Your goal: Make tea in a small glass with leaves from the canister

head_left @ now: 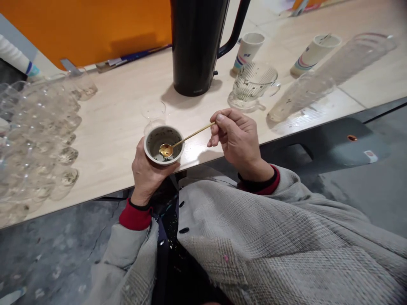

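Note:
My left hand [146,173] is wrapped round a small grey cup [163,144] held at the near edge of the wooden table [121,114]. Dark green bits lie at the cup's bottom. My right hand [237,137] pinches the handle end of a thin gold spoon [187,138]. The spoon's bowl rests inside the cup. A small clear glass [154,112] stands on the table just behind the cup.
A tall black jug [197,42] stands behind. To its right are a ribbed glass mug [252,82], two paper cups [249,48] and two long clear glasses lying on their sides [302,95]. Several clear glasses [41,135] crowd the table's left side.

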The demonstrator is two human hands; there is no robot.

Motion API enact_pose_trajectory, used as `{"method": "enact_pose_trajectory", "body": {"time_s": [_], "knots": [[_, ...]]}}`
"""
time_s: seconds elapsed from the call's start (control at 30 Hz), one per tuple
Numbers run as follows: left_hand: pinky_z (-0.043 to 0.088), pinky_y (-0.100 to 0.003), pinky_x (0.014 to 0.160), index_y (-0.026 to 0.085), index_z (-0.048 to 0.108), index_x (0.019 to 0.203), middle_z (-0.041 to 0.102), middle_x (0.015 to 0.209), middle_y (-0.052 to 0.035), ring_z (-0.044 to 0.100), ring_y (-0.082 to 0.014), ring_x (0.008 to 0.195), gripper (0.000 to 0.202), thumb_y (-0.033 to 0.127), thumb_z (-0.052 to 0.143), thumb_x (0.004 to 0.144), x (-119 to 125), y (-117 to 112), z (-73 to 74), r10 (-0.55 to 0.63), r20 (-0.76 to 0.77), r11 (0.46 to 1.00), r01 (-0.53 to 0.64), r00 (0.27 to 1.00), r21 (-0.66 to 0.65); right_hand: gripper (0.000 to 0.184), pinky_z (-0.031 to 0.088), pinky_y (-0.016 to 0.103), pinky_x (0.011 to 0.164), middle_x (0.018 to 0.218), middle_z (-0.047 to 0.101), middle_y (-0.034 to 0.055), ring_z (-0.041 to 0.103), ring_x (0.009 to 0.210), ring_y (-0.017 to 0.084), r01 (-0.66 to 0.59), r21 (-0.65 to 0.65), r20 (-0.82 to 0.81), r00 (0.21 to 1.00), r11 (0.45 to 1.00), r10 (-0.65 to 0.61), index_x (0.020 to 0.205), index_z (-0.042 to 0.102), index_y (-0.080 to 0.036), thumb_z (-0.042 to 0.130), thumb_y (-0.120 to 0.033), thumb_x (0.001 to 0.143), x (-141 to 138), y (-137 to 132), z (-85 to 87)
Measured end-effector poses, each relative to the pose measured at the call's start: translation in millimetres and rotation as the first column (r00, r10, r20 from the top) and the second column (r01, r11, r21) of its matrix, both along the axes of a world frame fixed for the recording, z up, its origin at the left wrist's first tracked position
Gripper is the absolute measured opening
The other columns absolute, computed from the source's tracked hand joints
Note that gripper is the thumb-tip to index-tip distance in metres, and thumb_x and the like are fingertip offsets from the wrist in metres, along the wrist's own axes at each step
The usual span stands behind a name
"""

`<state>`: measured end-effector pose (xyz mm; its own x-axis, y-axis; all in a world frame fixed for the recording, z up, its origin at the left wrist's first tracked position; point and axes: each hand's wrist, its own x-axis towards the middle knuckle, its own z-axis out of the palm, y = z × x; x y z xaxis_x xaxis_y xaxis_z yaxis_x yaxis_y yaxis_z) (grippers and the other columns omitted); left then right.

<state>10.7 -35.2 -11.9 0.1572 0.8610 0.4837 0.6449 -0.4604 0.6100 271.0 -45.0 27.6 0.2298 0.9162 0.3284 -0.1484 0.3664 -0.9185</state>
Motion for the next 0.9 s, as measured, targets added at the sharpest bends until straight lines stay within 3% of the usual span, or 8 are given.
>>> {"method": "enact_pose_trajectory", "body": {"time_s": [0.23,0.43,0.53,0.67,0.73,0.83,0.9], "knots": [[0.066,-0.049,0.11,0.028,0.048,0.153,0.074,0.145,-0.0116,0.077,-0.0333,0.13,0.106,0.047,0.104,0.066,0.0,3.0,1.8,-0.003,0.045,1.0,0.004,0.999,-0.028,0.04,0.06,0.019,0.051,0.068,0.062,-0.0092,0.06,0.047,0.006,0.032,0.015,-0.005,0.999,0.999,-0.032,0.097,0.068,-0.023,0.077,-0.062,0.101,2.8,14.2,-6.9],[0.066,-0.049,0.109,0.028,0.05,0.152,0.075,0.144,-0.0114,0.077,-0.0333,0.131,0.104,0.045,0.105,0.066,0.2,3.3,2.5,-0.005,0.073,0.999,0.009,0.997,-0.052,0.034,0.061,0.02,0.053,0.071,0.062,-0.0085,0.064,0.053,0.008,0.108,0.227,0.052,0.991,0.968,-0.123,0.101,0.069,-0.026,0.071,-0.059,0.106,14.7,33.3,2.6],[0.066,-0.05,0.11,0.027,0.051,0.151,0.076,0.144,-0.0129,0.076,-0.0344,0.132,0.104,0.046,0.106,0.064,-0.8,4.3,0.5,-0.005,0.083,0.999,0.008,0.996,-0.037,0.025,0.062,0.022,0.055,0.077,0.065,-0.007,0.067,0.057,0.009,0.228,0.338,0.007,0.97,0.913,-0.245,0.106,0.071,-0.028,0.071,-0.053,0.108,10.6,37.4,18.9],[0.067,-0.052,0.108,0.026,0.052,0.149,0.077,0.142,-0.0138,0.077,-0.036,0.13,0.106,0.048,0.107,0.061,-1.4,5.2,-1.3,0.001,0.084,0.999,0.002,0.996,-0.034,0.018,0.063,0.027,0.06,0.08,0.068,-0.0046,0.069,0.062,0.012,0.378,0.499,0.026,0.893,0.78,-0.45,0.112,0.071,-0.032,0.062,-0.048,0.114,-11.6,40.8,29.1],[0.067,-0.051,0.106,0.027,0.052,0.149,0.077,0.141,-0.013,0.078,-0.0356,0.128,0.104,0.048,0.107,0.063,-0.8,4.7,-0.9,0.012,0.081,0.999,-0.009,0.997,-0.045,0.021,0.064,0.031,0.064,0.079,0.069,-0.0031,0.07,0.065,0.015,0.287,0.589,0.176,0.867,0.756,-0.467,0.112,0.074,-0.03,0.06,-0.047,0.115,-23.3,46.2,24.0],[0.068,-0.051,0.104,0.027,0.052,0.149,0.077,0.14,-0.0122,0.079,-0.0352,0.127,0.103,0.047,0.107,0.063,0.3,3.4,0.6,0.025,0.079,0.998,-0.021,0.997,-0.052,0.026,0.065,0.033,0.07,0.078,0.072,-0.0009,0.071,0.069,0.016,0.111,0.615,0.404,0.806,0.781,-0.433,0.105,0.077,-0.025,0.061,-0.044,0.114,-32.8,57.4,11.0],[0.068,-0.051,0.104,0.027,0.052,0.149,0.077,0.14,-0.0122,0.078,-0.0351,0.127,0.103,0.046,0.107,0.063,0.6,2.7,1.4,0.021,0.083,0.999,-0.017,0.996,-0.052,0.029,0.065,0.033,0.074,0.078,0.071,-0.0004,0.071,0.071,0.016,0.126,0.57,0.44,0.787,0.812,-0.432,0.103,0.077,-0.024,0.06,-0.044,0.114,-33.4,62.9,4.8]]}}
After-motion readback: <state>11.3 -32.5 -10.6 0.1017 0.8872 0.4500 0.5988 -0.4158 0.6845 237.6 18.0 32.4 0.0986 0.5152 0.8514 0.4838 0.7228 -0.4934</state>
